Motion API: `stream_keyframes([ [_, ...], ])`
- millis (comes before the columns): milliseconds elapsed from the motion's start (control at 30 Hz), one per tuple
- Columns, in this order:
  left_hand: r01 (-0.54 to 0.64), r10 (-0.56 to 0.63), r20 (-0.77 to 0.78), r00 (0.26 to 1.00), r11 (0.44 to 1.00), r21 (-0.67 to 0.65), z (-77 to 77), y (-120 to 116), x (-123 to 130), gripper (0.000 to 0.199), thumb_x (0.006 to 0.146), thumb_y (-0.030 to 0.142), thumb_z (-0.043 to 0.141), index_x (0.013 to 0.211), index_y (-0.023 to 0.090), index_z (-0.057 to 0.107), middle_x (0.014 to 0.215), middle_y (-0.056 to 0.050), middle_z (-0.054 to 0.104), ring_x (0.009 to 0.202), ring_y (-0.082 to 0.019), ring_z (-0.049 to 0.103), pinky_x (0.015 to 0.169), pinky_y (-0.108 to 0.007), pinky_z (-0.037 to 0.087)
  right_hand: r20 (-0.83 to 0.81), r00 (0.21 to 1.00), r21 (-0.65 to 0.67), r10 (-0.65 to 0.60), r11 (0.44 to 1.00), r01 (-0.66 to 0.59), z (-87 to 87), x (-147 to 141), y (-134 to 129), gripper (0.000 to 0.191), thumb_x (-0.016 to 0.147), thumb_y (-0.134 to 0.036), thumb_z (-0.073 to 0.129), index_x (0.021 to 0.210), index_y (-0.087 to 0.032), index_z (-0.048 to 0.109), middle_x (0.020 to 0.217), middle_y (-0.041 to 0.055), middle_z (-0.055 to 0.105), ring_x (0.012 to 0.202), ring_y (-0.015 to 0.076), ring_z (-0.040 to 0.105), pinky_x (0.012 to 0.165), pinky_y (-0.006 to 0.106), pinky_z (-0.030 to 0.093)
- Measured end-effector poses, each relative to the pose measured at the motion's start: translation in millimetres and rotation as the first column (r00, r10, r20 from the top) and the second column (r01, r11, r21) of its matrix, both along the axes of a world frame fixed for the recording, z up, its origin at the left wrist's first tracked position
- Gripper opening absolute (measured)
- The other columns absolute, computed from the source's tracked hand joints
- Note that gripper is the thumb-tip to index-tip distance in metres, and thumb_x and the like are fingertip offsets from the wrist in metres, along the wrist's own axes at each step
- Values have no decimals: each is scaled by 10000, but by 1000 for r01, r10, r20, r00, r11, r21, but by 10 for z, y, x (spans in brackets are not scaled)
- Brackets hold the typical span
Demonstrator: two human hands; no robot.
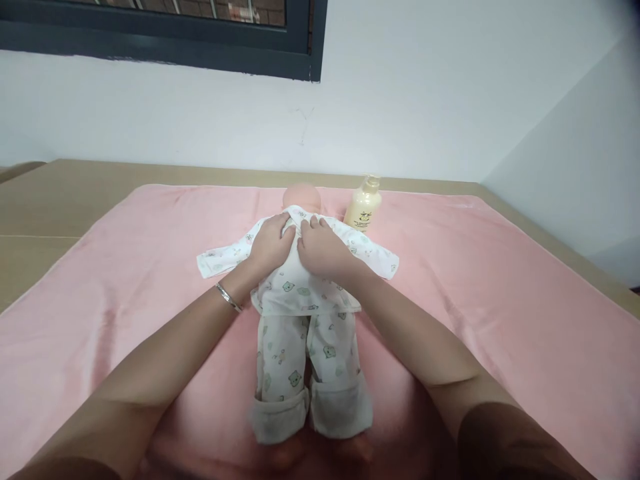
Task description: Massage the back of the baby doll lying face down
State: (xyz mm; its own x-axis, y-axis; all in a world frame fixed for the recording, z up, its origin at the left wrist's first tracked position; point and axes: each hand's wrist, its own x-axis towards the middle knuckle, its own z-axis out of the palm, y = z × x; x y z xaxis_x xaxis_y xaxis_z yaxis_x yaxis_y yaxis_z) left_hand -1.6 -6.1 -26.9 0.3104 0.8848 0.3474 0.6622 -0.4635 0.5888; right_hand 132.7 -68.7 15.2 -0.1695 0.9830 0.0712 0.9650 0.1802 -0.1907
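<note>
A big cloth [125, 273] lies over the tabletop [100, 183], and a doll [306, 300] lies on the middle of it. Going round from the doll's shirt [287, 288], the doll's head [301, 197] is at twelve o'clock, the sleeves point to nine and three, and the pants [334, 343] are at six. The bottle [363, 205] is on the cloth at one o'clock, close behind a sleeve. The left hand [274, 241] and right hand [324, 248] rest on the shirt, side by side. The wall [400, 100] is behind, with a window [155, 47] at eleven.

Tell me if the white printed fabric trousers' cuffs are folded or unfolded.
Folded up: the trousers end in thick, plain pale cuffs, unlike the printed legs.
</note>
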Motion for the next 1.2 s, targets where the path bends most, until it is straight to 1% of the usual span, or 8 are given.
stream_keyframes([
  [133,-22,22,23,999,1000,9,-74,-21,21,560,949,347,382,1403,107,604,1486,-144,616,1405,-293,542,1246,-475,394,-107,994,-19,-22,1000,20,-15,120,138,443,1045,-213,280,1336,-48,570,1411,227,592,1337,328,524,1120,452,425],
  [267,-29,28,18,999,1000,6,-80,-38,31,567,955,348,378,1411,93,600,1494,-143,609,1418,-285,534,1254,-474,389,-134,986,17,-101,994,104,-113,160,273,503,1053,-296,274,1402,-29,520,1497,238,529,1406,369,456,1187,538,341],
  [400,-37,38,-15,999,999,17,-54,-44,30,548,970,333,375,1418,102,591,1495,-137,609,1419,-276,535,1253,-466,397,-152,984,8,-90,996,93,-148,164,289,532,1042,-307,272,1437,-28,492,1530,248,497,1439,376,426,1199,551,316],
  [533,-62,67,-167,984,997,35,18,-137,75,530,1005,295,334,1423,65,565,1485,-181,599,1418,-306,526,1242,-501,403,-190,980,-22,-53,999,50,-99,241,286,537,1026,-337,304,1443,-58,496,1546,245,482,1455,368,424,1197,538,321],
  [733,-32,79,-385,919,991,127,152,-328,154,463,999,206,300,1282,29,620,1346,-239,644,1344,-342,562,1206,-514,425,-146,988,10,-44,999,46,-23,266,273,450,1019,-323,317,1286,-91,596,1323,207,639,1207,338,606,1046,466,458],
  [867,16,0,-331,944,999,44,171,-209,78,420,976,212,320,1197,86,654,1263,-193,682,1248,-319,613,1133,-478,481,-61,993,-18,-106,994,105,5,108,139,474,1045,-285,288,1354,-49,558,1312,216,642,1217,351,596,1051,479,458],
  [1033,1,2,-218,976,1000,9,87,-23,-12,446,996,292,295,1228,116,632,1246,-171,698,1185,-317,634,1063,-487,511,44,995,39,-93,995,92,-23,-100,-67,520,1058,-265,298,1480,-2,452,1493,284,508,1374,387,470,1085,495,431],
  [1200,-41,54,-273,961,998,53,78,-151,62,486,996,244,275,1318,83,603,1347,-199,658,1281,-329,587,1136,-506,465,-22,999,56,-37,998,38,-38,34,54,460,1077,-278,276,1344,-39,565,1336,236,635,1243,336,576,1078,444,433],
])
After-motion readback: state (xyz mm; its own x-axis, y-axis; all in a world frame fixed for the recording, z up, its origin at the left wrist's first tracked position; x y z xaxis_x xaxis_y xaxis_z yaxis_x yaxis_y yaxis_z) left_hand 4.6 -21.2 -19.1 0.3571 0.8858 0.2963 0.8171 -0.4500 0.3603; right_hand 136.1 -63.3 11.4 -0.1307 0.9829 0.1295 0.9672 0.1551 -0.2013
